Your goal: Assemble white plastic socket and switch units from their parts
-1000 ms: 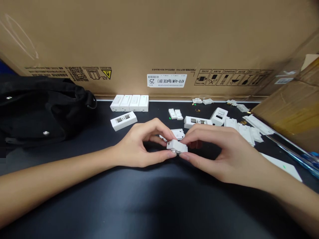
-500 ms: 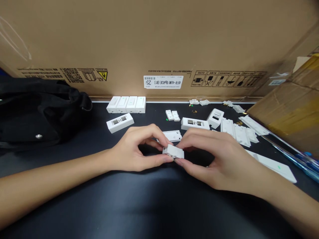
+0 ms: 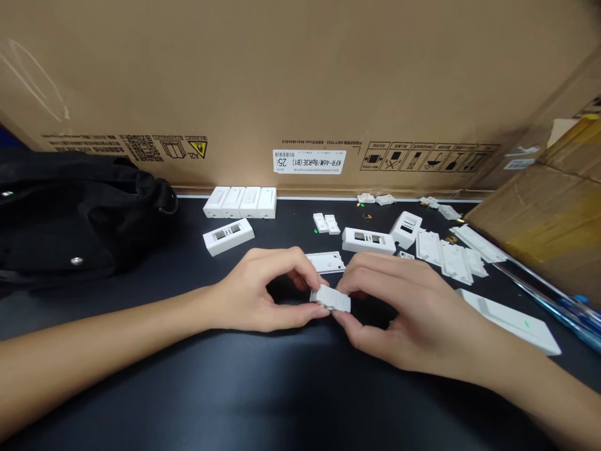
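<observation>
A small white plastic piece (image 3: 332,299) is held between both hands above the black table. My left hand (image 3: 275,291) pinches its left end between thumb and fingers. On its right end, my right hand (image 3: 399,300) grips with thumb and fingertips. Just behind the hands lies a flat white plate (image 3: 326,262), partly covered by my right fingers. Two small white parts (image 3: 326,223) sit further back. A white frame with openings (image 3: 369,240) rests behind my right hand, and another frame (image 3: 228,237) lies behind my left hand.
Several white switch-like units (image 3: 240,202) stand in a row at the back. A black bag (image 3: 84,219) is at the left. White plates (image 3: 446,254) and a long white piece (image 3: 511,321) lie at the right, near pens (image 3: 563,307). Cardboard boxes (image 3: 300,75) border the table.
The view has shifted slightly, so most things appear a little lower. Both hands keep hold of the small white piece, whose tilt has changed slightly.
</observation>
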Available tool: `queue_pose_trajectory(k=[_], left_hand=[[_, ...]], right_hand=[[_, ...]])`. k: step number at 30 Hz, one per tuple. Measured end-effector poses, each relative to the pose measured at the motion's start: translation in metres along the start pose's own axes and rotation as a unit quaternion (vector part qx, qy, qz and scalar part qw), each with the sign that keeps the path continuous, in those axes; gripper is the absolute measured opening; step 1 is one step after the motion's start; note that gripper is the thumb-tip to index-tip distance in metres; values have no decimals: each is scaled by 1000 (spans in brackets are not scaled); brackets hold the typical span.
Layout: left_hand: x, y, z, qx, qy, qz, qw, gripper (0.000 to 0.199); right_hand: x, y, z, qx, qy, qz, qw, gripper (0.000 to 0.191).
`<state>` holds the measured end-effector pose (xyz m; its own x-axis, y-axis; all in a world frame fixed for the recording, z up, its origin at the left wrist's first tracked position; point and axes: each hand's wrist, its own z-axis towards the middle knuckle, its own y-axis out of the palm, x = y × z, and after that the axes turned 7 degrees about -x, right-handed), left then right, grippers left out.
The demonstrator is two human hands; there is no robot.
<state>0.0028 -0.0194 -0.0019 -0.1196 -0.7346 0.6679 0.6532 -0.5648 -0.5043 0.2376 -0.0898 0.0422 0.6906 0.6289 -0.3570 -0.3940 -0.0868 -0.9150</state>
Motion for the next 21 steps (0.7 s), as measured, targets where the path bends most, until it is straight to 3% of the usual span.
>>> queue_pose_trajectory(k=[13, 21], left_hand=[[1, -1, 1, -38, -15, 24, 999, 28], [1, -1, 2, -16, -34, -5, 999, 25]], right_hand=[[0, 2, -1, 60, -19, 28, 998, 5], [0, -1, -2, 64, -22, 51, 996, 7]])
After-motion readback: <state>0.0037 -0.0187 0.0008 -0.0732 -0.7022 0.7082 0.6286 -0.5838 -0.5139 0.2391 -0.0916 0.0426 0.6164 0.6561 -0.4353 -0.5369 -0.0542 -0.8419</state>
